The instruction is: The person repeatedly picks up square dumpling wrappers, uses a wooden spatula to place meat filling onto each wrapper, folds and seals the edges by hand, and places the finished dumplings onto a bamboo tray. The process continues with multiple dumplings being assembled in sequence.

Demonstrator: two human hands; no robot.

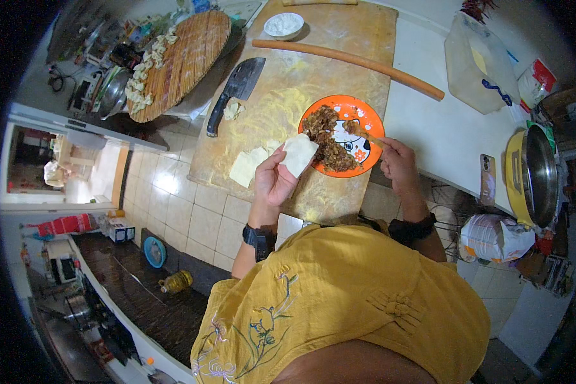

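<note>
My left hand (274, 180) holds a flat dough wrapper (298, 154) by its edge, beside an orange plate (375, 115) with a cartoon print. Brown minced filling (324, 132) lies in a heap along the plate's left and lower side. In my right hand (399, 163) is the handle of a small spoon or spatula (365, 133), its tip over the plate with a lump of filling on it. More dough wrappers (247, 165) are stacked on the floured wooden board (331, 197), left of my left hand and partly hidden by it.
A cleaver (237, 91) lies on the board near a dough scrap (233, 110). Beyond are a long rolling pin (350, 62) and a white bowl of flour (283, 25). Folded dumplings (141, 86) line a round slatted tray (187, 57). A phone (487, 180) and yellow pan (516, 177) stand right.
</note>
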